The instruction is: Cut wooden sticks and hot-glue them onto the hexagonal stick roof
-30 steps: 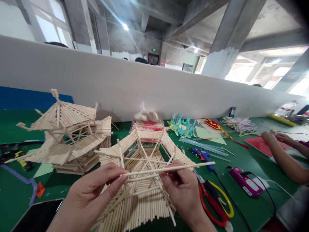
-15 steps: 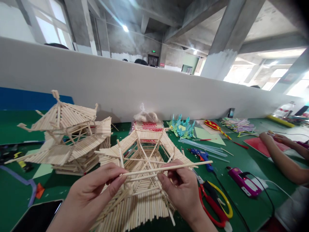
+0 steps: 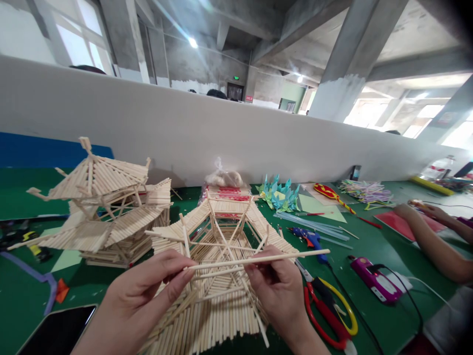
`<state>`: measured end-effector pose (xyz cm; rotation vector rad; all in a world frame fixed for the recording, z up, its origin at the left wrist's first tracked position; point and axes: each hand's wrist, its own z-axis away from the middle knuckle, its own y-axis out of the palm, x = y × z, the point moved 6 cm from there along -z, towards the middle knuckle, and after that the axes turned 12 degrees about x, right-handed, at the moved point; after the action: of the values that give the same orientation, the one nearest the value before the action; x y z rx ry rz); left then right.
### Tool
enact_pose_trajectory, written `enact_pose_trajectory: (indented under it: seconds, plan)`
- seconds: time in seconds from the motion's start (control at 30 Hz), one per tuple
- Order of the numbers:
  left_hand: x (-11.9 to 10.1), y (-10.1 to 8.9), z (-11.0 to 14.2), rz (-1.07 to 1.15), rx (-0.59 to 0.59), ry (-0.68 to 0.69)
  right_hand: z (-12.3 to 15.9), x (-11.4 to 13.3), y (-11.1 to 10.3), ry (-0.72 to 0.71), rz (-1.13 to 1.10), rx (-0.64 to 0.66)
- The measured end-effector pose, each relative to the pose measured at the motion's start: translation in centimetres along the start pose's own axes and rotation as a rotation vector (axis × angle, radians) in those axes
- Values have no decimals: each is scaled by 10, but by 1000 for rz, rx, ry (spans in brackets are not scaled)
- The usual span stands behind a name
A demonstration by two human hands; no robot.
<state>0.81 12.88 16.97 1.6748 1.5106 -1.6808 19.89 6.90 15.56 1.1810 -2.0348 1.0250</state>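
A hexagonal roof frame point(image 3: 218, 276) built of thin wooden sticks lies on the green table point(image 3: 369, 315) in front of me. Both hands hold loose wooden sticks point(image 3: 258, 258) level over its open middle. My left hand point(image 3: 144, 291) pinches the sticks' left ends between thumb and fingers. My right hand point(image 3: 281, 291) pinches them near the middle, and the longest stick runs on to the right past it. A finished tiered stick pavilion point(image 3: 99, 207) stands to the left.
Red and yellow scissors point(image 3: 332, 310), a blue glue gun point(image 3: 310, 239), a pink device with a cable point(image 3: 373, 278), clear glue sticks and paper crafts lie to the right. A dark phone point(image 3: 55, 330) lies at bottom left. Another person's arms point(image 3: 432, 241) rest at right.
The sticks and my right hand shifted slightly between frames. The other person's hands at the right moved a little. The roof frame has stayed put.
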Motion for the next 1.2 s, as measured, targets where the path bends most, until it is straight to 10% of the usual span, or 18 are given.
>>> enact_pose_trajectory:
  seconds: [0.9, 1.2]
  plan:
    - [-4, -2, 0, -56, -44, 42, 4, 3, -3, 42, -38, -24]
    - [-7, -4, -2, -97, -19, 66, 8, -9, -8, 149, -409, -80]
